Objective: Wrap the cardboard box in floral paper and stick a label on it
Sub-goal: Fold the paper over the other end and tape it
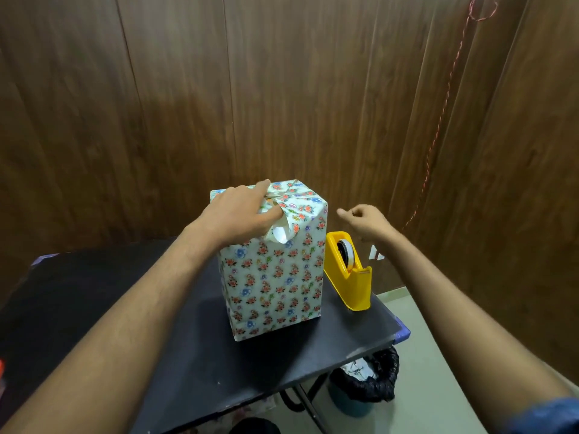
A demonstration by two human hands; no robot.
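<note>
The tall box (275,277), covered in white floral paper, stands upright on the black table (125,308). My left hand (241,213) lies flat on the box's top and presses the folded paper flaps down. A loose white fold of paper (280,234) sticks out under its thumb at the near top edge. My right hand (365,222) hovers in the air to the right of the box, above the yellow tape dispenser (351,274), with fingers curled and thumb and forefinger pinched together. Whether a piece of clear tape is between them cannot be seen. No label is in view.
The tape dispenser stands at the table's right edge, close beside the box. A bin lined with a black bag (366,383) sits on the floor under the table's right corner. Wooden wall panels (282,89) rise right behind the table.
</note>
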